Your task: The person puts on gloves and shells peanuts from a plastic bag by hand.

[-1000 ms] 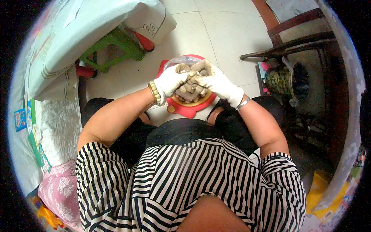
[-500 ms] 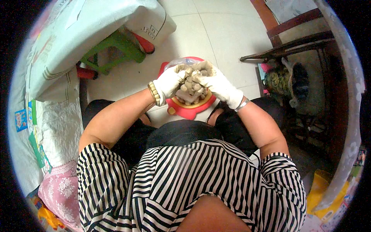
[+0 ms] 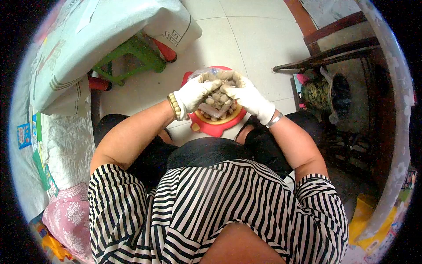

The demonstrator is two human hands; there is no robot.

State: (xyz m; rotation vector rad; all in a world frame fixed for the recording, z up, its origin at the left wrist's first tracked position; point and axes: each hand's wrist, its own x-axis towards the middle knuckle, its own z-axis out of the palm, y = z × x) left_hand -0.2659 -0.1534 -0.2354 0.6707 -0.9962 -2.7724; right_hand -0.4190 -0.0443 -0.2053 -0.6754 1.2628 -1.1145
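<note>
Both my hands wear white gloves and are raised in front of me, fingers curled inward. My left hand (image 3: 193, 94) grips the left side of a clear plastic bag (image 3: 212, 110), its thumb over the top. From the other side my right hand (image 3: 248, 94) closes on the same bag. Between the hands show several small, round, beige-brown nut-like pieces (image 3: 216, 97); their exact kind is too small to make out. Directly beneath is a red stool-shaped stand (image 3: 210, 128) with a yellow ring (image 3: 228, 119), partly covered by the bag and gloves.
At the upper left, a cloth-covered table (image 3: 132, 26) overhangs a green stool (image 3: 132, 57) with red-ended legs nearby. Dark wooden furniture (image 3: 334, 57) stands along the right, a patterned bag (image 3: 318, 94) beside it. Pale floor tiles (image 3: 255, 39) lie ahead.
The fingers of my left hand have shifted over the bag, and the round pieces sit slightly lower and more spread between my hands. Both arms stay nearly in place.
</note>
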